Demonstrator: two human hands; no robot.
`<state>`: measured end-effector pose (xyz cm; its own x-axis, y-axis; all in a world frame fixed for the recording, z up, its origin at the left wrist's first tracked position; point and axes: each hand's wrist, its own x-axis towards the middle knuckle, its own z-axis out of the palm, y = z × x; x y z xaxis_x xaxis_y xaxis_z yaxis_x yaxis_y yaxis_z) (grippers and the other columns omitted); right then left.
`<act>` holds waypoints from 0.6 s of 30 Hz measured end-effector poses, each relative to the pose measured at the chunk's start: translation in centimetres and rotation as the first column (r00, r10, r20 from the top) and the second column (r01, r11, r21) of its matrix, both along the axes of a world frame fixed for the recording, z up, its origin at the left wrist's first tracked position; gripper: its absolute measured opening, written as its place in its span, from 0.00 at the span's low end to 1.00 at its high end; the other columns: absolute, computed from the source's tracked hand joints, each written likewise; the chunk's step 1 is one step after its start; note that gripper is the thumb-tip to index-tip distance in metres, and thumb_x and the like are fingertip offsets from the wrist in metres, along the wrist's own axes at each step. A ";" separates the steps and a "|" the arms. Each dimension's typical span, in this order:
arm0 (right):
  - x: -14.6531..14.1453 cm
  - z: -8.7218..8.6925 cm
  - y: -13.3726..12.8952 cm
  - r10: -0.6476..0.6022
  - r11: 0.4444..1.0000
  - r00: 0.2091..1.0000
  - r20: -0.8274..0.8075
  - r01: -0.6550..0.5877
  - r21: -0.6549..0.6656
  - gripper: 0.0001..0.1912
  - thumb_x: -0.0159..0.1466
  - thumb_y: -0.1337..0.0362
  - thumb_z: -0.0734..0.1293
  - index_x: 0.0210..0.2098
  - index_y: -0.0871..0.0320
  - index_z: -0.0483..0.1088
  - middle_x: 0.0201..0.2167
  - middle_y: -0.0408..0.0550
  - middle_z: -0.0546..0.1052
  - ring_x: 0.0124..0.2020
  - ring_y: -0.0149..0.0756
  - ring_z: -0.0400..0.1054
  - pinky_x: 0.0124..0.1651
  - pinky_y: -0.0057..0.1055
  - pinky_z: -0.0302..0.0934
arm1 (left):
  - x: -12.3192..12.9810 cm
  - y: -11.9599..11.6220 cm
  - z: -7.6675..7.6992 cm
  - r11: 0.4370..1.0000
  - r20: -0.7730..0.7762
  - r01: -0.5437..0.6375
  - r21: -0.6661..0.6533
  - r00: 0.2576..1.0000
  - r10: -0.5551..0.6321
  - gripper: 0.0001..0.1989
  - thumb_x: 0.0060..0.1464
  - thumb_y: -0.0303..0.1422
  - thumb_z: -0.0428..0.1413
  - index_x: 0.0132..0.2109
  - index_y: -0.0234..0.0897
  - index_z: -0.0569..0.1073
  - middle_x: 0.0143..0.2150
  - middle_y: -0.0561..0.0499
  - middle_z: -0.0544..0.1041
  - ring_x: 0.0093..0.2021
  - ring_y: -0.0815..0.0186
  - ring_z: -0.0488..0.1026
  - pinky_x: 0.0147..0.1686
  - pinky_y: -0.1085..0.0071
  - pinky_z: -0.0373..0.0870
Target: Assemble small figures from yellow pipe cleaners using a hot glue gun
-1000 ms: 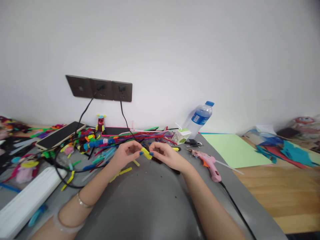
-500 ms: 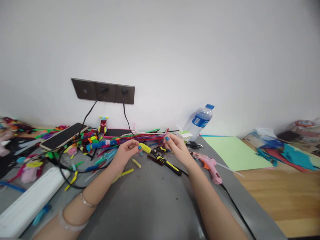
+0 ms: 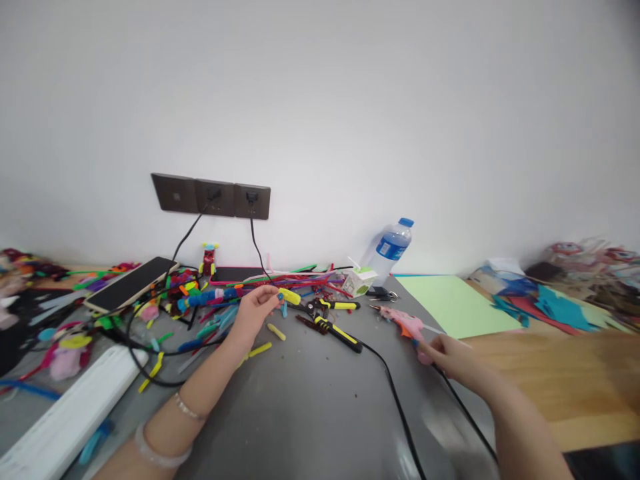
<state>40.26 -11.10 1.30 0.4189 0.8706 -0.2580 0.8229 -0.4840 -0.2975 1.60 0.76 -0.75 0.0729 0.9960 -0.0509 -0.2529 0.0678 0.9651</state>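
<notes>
Between thumb and fingers, my left hand (image 3: 257, 311) pinches a short yellow pipe cleaner piece (image 3: 290, 297) above the grey table. My right hand (image 3: 449, 357) has its fingers closed around the handle of a pink hot glue gun (image 3: 406, 324), which lies on the table with its nozzle pointing left and a clear glue stick at its back. Yellow-and-black pliers (image 3: 343, 333) rest with handles spread, between my two hands. Loose yellow pipe cleaner pieces (image 3: 276, 332) lie just below my left hand.
A tilted water bottle (image 3: 393, 250) leans on the wall behind a small carton (image 3: 359, 281) and keys (image 3: 383, 294). Light green paper (image 3: 457, 307) lies right. A phone (image 3: 131, 285), white power strip (image 3: 75, 410), black cables and colourful pipe cleaner figures (image 3: 69, 350) crowd the left.
My right hand has moved right and down from near the pliers to the glue gun's handle. My left hand still holds the yellow piece. The view has shifted slightly.
</notes>
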 end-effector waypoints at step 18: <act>-3.2 2.5 -1.2 0.034 0.904 0.714 -0.700 0.277 0.326 0.27 0.47 0.41 0.74 0.22 0.58 0.67 0.19 0.45 0.70 0.17 0.27 0.59 0.18 0.26 0.53 | 0.1 0.4 -0.7 0.997 -0.020 0.040 0.062 0.999 -0.039 0.15 0.37 0.37 0.67 0.33 0.35 0.76 0.25 0.53 0.76 0.26 0.68 0.72 0.25 0.75 0.65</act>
